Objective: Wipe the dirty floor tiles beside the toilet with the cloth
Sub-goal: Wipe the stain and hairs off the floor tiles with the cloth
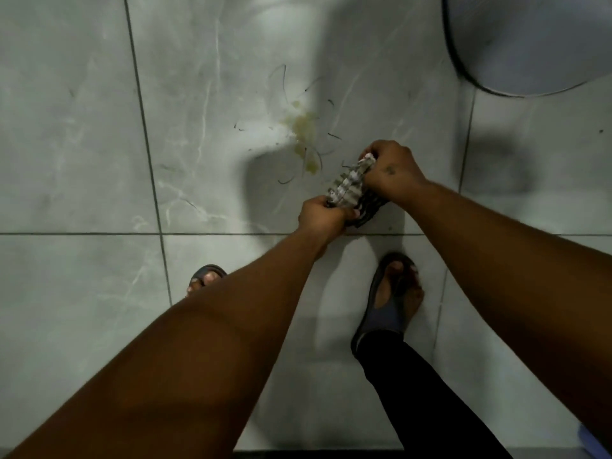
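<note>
A checked grey, white and black cloth (351, 187) is bunched up between both hands above the floor. My left hand (323, 215) grips its near end and my right hand (392, 172) grips its far end. Just left of the cloth, a yellowish smear (303, 127) stains a pale grey marbled floor tile (212, 134), with dark hairs scattered around it. The toilet's white base (530, 41) curves into the top right corner.
My two feet in dark sandals stand on the near tiles, the left foot (205, 278) and the right foot (392, 299) with a black trouser leg. Dark grout lines cross the floor. Shadows of my arms fall across the stained tile.
</note>
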